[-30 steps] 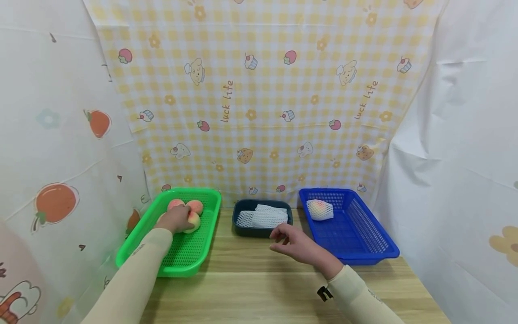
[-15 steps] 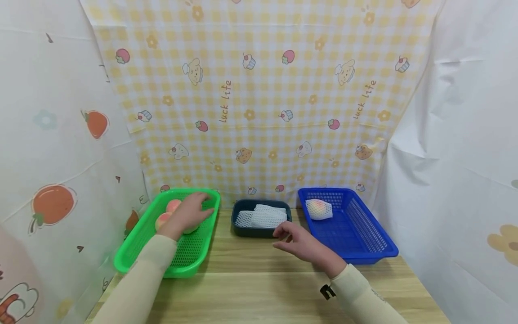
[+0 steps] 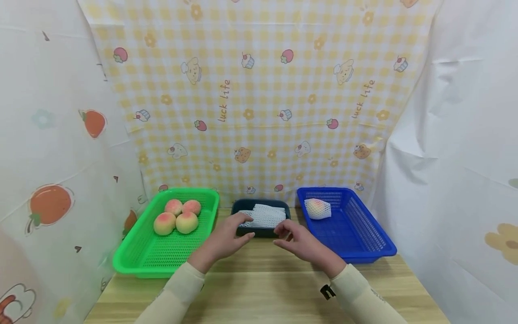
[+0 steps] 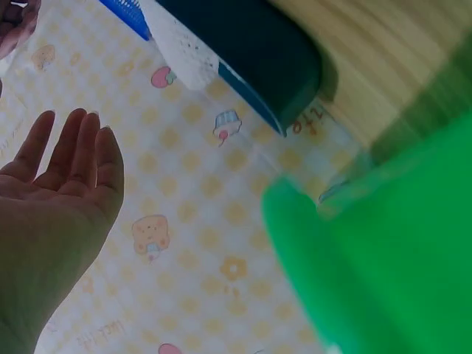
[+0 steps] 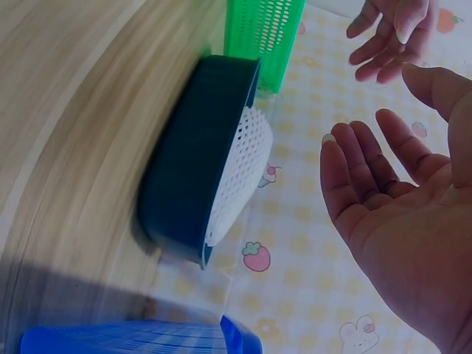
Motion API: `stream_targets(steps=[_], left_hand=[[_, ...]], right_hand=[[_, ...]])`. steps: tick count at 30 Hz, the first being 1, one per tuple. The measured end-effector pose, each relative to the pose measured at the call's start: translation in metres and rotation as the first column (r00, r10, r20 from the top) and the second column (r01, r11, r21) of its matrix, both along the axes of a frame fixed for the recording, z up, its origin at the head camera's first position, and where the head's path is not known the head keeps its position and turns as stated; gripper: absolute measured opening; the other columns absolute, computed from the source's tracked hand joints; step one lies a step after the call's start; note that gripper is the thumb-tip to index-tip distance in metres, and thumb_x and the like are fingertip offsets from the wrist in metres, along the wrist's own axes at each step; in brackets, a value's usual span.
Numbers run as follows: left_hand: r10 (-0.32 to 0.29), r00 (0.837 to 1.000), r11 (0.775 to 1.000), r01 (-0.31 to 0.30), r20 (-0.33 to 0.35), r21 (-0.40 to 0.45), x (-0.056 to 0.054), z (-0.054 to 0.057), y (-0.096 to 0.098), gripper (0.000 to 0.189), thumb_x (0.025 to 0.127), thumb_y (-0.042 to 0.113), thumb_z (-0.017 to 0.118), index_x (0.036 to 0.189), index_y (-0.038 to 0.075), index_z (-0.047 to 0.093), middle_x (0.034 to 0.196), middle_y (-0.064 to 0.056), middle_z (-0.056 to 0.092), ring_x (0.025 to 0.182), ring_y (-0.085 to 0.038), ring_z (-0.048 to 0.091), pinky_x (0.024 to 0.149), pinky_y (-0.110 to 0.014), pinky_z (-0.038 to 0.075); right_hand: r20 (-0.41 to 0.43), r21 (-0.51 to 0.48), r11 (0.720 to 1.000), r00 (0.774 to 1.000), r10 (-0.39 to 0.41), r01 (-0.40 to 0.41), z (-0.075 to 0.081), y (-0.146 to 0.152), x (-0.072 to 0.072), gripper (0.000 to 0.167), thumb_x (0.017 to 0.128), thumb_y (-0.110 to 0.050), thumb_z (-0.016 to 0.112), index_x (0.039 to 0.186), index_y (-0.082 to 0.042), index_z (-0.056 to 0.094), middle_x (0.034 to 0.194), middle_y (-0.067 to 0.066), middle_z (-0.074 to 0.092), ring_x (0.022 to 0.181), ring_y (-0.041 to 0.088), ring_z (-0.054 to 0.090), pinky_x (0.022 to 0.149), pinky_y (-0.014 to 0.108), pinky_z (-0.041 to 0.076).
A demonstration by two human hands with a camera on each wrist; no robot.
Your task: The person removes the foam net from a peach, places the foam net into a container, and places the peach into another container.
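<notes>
My left hand hovers at the left front of a dark teal tray, fingers relaxed and holding nothing. White foam net sleeves lie inside that tray. At its right front corner is my right hand, fingers loosely bent with nothing in them. In the left wrist view the left hand shows spread fingers, palm up in that picture. The right wrist view has the bare palm of the right hand. Several peaches sit together in the green basket on the left.
A blue basket stands at the right, with one peach in a foam net in its back left corner. All three containers rest on a wooden table. A checked cloth hangs behind, and white sheets hang on both sides.
My left hand has let go of a peach and moved right, out of the green basket to the teal tray. The peaches stay in the basket. My right hand has barely moved.
</notes>
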State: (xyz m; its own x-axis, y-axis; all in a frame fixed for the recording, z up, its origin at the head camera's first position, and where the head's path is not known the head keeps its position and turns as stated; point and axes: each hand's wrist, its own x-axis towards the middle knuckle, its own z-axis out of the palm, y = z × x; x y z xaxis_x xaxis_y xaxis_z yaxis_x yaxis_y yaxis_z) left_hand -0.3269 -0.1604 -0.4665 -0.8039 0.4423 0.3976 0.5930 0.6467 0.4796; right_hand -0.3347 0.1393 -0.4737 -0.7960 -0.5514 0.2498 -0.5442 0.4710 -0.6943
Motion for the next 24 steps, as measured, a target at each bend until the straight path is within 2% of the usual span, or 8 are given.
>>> stream_targets(steps=[3, 6, 11, 14, 18, 21, 24], left_hand=[[-0.005, 1.000, 1.000, 0.006, -0.029, 0.017, -0.001, -0.001, 0.005, 0.042, 0.106, 0.027, 0.078, 0.140, 0.004, 0.069, 0.142, -0.013, 0.068, 0.135, -0.033, 0.064, 0.112, -0.053, 0.053], [0.007, 0.999, 1.000, -0.007, -0.050, 0.007, -0.004, -0.001, 0.010, 0.042, 0.106, 0.028, 0.078, 0.140, 0.004, 0.069, 0.144, -0.013, 0.068, 0.136, -0.033, 0.064, 0.113, -0.054, 0.053], [0.009, 1.000, 1.000, -0.009, -0.028, -0.017, -0.006, 0.000, 0.028, 0.044, 0.108, 0.034, 0.075, 0.143, 0.009, 0.068, 0.149, -0.012, 0.066, 0.142, -0.034, 0.060, 0.115, -0.055, 0.051], [-0.006, 1.000, 1.000, 0.005, -0.022, -0.010, -0.007, 0.002, 0.043, 0.043, 0.108, 0.035, 0.075, 0.143, 0.011, 0.069, 0.147, -0.011, 0.067, 0.144, -0.033, 0.059, 0.118, -0.056, 0.049], [-0.030, 0.998, 1.000, 0.030, -0.055, -0.005, -0.012, 0.002, 0.063, 0.044, 0.107, 0.035, 0.074, 0.142, 0.009, 0.069, 0.144, -0.010, 0.069, 0.139, -0.031, 0.061, 0.117, -0.054, 0.050], [-0.044, 0.997, 0.999, 0.043, -0.070, -0.017, -0.016, 0.000, 0.078, 0.047, 0.108, 0.037, 0.073, 0.143, 0.008, 0.068, 0.144, -0.009, 0.069, 0.138, -0.030, 0.062, 0.115, -0.052, 0.051], [-0.057, 0.997, 0.998, 0.056, -0.051, -0.018, -0.018, -0.001, 0.092, 0.047, 0.108, 0.039, 0.072, 0.144, 0.010, 0.068, 0.145, -0.009, 0.068, 0.139, -0.029, 0.062, 0.117, -0.050, 0.050]], right_hand=[[-0.006, 0.000, 1.000, 1.000, -0.013, 0.013, 0.004, 0.002, 0.001, 0.021, 0.108, -0.027, 0.076, 0.127, -0.021, 0.068, 0.117, -0.006, 0.068, 0.107, 0.015, 0.066, 0.097, 0.046, 0.059], [-0.007, -0.009, 1.000, 1.000, -0.019, 0.019, 0.009, 0.006, 0.002, 0.023, 0.109, -0.029, 0.075, 0.129, -0.020, 0.068, 0.119, -0.005, 0.068, 0.110, 0.019, 0.067, 0.098, 0.047, 0.058], [-0.028, -0.010, 0.999, 0.999, -0.043, 0.043, 0.015, 0.024, -0.001, 0.026, 0.109, -0.026, 0.075, 0.131, -0.014, 0.068, 0.124, 0.000, 0.069, 0.116, 0.029, 0.068, 0.096, 0.043, 0.058], [-0.050, -0.004, 0.997, 0.995, -0.083, 0.083, 0.018, 0.037, -0.004, 0.024, 0.108, -0.021, 0.075, 0.130, -0.012, 0.069, 0.123, 0.000, 0.070, 0.112, 0.026, 0.069, 0.093, 0.037, 0.058], [-0.076, -0.001, 0.990, 0.987, -0.141, 0.142, 0.022, 0.055, -0.007, 0.022, 0.107, -0.016, 0.076, 0.128, -0.013, 0.069, 0.119, -0.001, 0.071, 0.107, 0.018, 0.069, 0.092, 0.037, 0.058], [-0.091, -0.002, 0.983, 0.979, -0.181, 0.181, 0.025, 0.069, -0.008, 0.023, 0.107, -0.018, 0.076, 0.128, -0.013, 0.069, 0.119, 0.001, 0.071, 0.108, 0.017, 0.068, 0.092, 0.039, 0.058], [-0.102, -0.009, 0.973, 0.968, -0.230, 0.231, 0.028, 0.083, -0.008, 0.024, 0.108, -0.023, 0.076, 0.128, -0.013, 0.068, 0.120, 0.002, 0.070, 0.108, 0.018, 0.067, 0.092, 0.038, 0.058]])
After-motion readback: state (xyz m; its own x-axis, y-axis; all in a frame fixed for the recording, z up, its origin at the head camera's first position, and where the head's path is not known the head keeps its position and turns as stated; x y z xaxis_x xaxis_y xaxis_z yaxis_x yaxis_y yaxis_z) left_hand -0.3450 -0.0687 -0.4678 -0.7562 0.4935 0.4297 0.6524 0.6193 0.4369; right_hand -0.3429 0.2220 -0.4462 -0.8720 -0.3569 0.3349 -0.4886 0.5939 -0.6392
